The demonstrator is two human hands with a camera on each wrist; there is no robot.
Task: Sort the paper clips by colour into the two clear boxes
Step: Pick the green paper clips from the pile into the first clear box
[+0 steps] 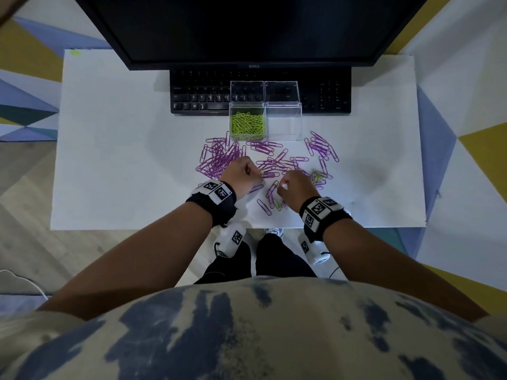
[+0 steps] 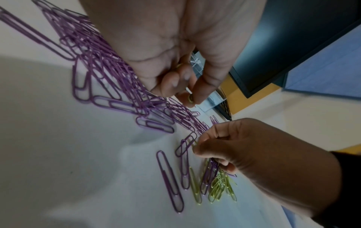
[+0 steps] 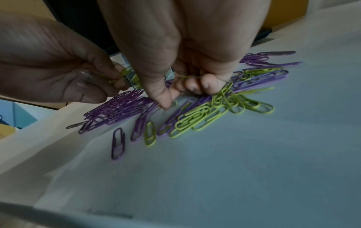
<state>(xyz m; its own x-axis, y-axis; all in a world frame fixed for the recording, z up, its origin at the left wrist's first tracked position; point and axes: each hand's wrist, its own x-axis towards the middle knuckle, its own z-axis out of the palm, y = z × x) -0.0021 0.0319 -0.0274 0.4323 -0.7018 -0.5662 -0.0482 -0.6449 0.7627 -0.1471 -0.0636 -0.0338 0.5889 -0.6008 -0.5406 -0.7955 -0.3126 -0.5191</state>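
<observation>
Purple paper clips [image 1: 219,160] lie scattered over the white desk, with a few green clips [image 1: 317,176] among them. Two clear boxes stand behind them: the left box [image 1: 247,123] holds green clips, the right box [image 1: 284,123] has nothing in it. My left hand [image 1: 241,171] hovers over the purple pile and pinches green clips [image 2: 190,98] between thumb and curled fingers. My right hand [image 1: 295,186] is curled over a mixed heap [image 3: 205,117], with a green clip [image 3: 190,77] across its curled fingers and thumb tip [image 3: 166,104] down on the desk.
A black keyboard [image 1: 203,94] lies behind the boxes under a dark monitor [image 1: 252,28]. Both box lids stand up against the keyboard. The desk's near edge [image 1: 137,229] runs just below my wrists. A green sticker [image 1: 75,52] marks the far left corner.
</observation>
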